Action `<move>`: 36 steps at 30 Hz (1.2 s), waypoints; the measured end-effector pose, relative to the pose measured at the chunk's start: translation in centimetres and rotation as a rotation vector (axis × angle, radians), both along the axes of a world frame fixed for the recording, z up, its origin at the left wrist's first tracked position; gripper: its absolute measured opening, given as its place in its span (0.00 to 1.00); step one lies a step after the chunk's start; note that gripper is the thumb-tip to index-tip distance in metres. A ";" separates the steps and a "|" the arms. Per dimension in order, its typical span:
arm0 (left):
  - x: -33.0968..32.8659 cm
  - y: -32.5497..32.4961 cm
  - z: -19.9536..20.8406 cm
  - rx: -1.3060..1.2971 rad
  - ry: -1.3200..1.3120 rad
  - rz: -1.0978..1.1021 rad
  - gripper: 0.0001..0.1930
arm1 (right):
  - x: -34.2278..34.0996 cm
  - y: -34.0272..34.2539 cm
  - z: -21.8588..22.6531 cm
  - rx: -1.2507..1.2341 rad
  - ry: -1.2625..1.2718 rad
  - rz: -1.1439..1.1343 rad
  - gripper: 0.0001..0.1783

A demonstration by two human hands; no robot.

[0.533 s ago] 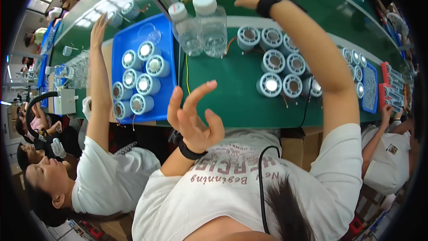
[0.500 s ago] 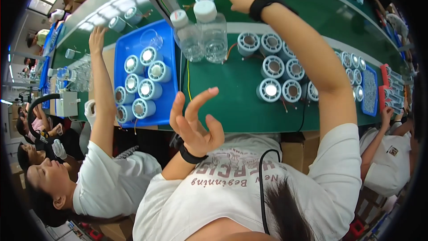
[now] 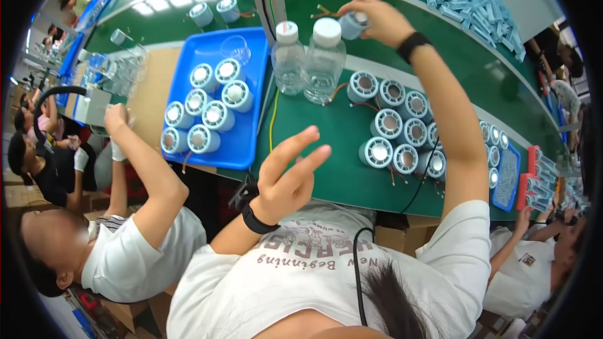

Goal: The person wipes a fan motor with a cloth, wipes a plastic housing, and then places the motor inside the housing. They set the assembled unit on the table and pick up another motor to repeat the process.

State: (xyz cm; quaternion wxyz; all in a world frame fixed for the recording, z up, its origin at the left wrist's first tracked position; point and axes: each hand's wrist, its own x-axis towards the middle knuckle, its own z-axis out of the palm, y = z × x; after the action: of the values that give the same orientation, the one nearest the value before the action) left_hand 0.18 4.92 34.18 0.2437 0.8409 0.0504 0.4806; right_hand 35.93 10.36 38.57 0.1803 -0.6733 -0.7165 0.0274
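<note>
At the far side of the green bench, my right hand [image 3: 382, 20] grips a light-blue cylindrical motor housing [image 3: 353, 26], lifted and tilted, with thin wires trailing to its left. My left hand [image 3: 284, 177] hangs in the air near the front edge, fingers apart and holding nothing. Two clear plastic bottles with white caps, a smaller bottle [image 3: 287, 63] and a larger bottle [image 3: 325, 66], stand between my hands. To their right, several similar housings [image 3: 386, 123] stand in rows, ring-shaped ends up, some with wires showing.
Left of the bottles lies a blue tray [image 3: 242, 144] with several housings and a clear round lid. A metal post [image 3: 265, 0] rises behind it. A co-worker's arm [image 3: 144, 157] is at the left. Light-blue plastic pieces [image 3: 465, 9] are heaped at the far right.
My right hand, earlier reaching with a finger stretched toward the housing behind the bottles, now grips it, raised and farther right. My left hand stays raised. The co-worker's arm has drawn back.
</note>
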 end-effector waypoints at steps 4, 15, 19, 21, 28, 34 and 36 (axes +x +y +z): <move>1.4 0.0 -0.2 -0.034 0.029 -0.104 0.21 | -3.0 -8.9 6.6 0.081 0.177 0.161 0.34; 7.5 -3.2 -0.7 -0.103 -0.222 -0.285 0.33 | -9.6 -20.0 7.6 0.003 0.426 0.307 0.34; 6.6 -3.6 -1.0 -0.136 -0.218 -0.302 0.40 | -10.7 -20.2 7.4 -0.055 0.384 0.277 0.37; 5.9 -3.6 0.1 -0.134 -0.079 -0.280 0.49 | -11.0 -20.8 7.9 -0.075 0.356 0.237 0.38; 3.9 -4.2 0.2 -0.676 0.058 -0.442 0.50 | -10.1 -19.3 6.6 -0.061 0.289 0.412 0.44; 3.3 -3.6 -0.1 -0.744 0.016 -0.435 0.49 | -10.5 -18.4 6.2 -0.193 0.391 0.390 0.43; 2.7 -2.6 0.1 -0.728 0.145 -0.532 0.51 | -10.8 -18.7 6.8 -0.267 0.442 0.326 0.43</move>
State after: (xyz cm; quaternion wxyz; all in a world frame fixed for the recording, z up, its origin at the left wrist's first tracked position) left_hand 2.84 2.31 34.26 0.6343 0.7157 0.0150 0.2920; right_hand 25.14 -8.34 45.34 0.2347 -0.5451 -0.7486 0.2957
